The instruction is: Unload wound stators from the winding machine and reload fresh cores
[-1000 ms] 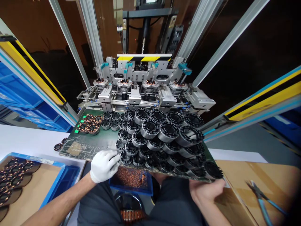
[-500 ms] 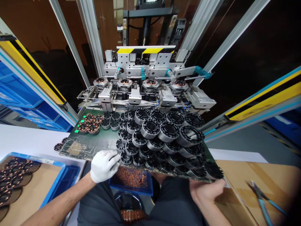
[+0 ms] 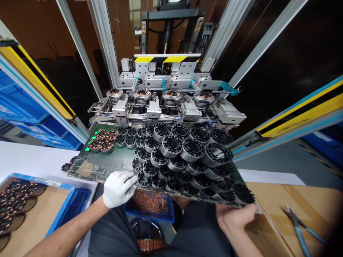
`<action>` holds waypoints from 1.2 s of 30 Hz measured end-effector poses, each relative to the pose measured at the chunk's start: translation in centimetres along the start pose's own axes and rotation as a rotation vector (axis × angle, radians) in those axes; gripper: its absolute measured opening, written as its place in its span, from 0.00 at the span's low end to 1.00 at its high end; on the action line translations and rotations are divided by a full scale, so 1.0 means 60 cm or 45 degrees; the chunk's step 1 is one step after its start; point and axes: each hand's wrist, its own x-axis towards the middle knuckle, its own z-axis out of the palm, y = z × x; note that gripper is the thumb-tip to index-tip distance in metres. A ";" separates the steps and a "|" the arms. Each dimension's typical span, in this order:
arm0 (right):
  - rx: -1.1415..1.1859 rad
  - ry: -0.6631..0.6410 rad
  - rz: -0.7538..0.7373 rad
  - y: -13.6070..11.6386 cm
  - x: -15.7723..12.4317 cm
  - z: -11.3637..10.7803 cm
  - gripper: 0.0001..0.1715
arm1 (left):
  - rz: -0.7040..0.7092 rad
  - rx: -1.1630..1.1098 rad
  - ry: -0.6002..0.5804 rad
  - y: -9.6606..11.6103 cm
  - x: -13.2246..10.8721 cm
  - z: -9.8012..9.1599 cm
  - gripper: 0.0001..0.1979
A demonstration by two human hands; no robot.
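Note:
My left hand (image 3: 119, 188), in a white glove, rests at the front edge of the green board (image 3: 118, 157), its fingertips beside the nearest black-and-silver ring cores (image 3: 144, 179). Its fingers are bent close together, and whether anything is between them is hidden. My bare right hand (image 3: 237, 214) lies under the board's front right corner, with its fingers partly hidden by the board and cores. Stacked cores cover the board's right side. Several copper-wound cores (image 3: 105, 145) sit at its back left.
Behind the board stands a machine (image 3: 154, 109) with wound cores in its holders. A blue tray (image 3: 66, 192) of wound cores is at the left, pliers (image 3: 297, 225) on a cardboard box (image 3: 316, 200) at the right. Below is a blue bin (image 3: 150, 205) of copper scraps.
The machine's striped plate and upper bracket have shifted slightly down and to the right. My hands and the cores have not visibly moved.

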 end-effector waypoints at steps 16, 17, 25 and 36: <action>-0.051 0.031 -0.013 -0.001 0.009 -0.015 0.22 | -0.001 0.003 0.000 0.000 -0.001 0.000 0.10; -0.048 0.024 -0.020 -0.001 0.010 -0.016 0.22 | -0.003 0.005 -0.002 0.000 -0.001 -0.001 0.10; -0.003 0.048 -0.022 0.000 0.009 -0.010 0.23 | -0.009 0.002 -0.007 0.000 -0.001 0.000 0.11; 0.312 0.134 0.108 -0.002 -0.015 0.015 0.23 | 0.002 0.003 0.001 0.000 0.001 0.001 0.10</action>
